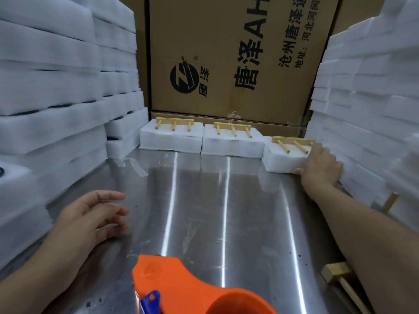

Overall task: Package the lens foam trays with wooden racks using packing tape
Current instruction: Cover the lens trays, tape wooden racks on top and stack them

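Observation:
Three white foam trays stand in a row at the back of the steel table, each with a wooden rack taped on top: the left package, the middle package and the right package. My right hand grips the right package at its right end, thumb under the front edge, beside its wooden rack. My left hand hovers over the table at the left, fingers loosely spread, holding nothing. An orange tape dispenser with a blue tab lies at the near edge.
Tall stacks of white foam trays wall in the left side and the right side. A printed cardboard box closes the back. Loose wooden rack pieces lie at the near right. A strip of clear tape sticks to the table.

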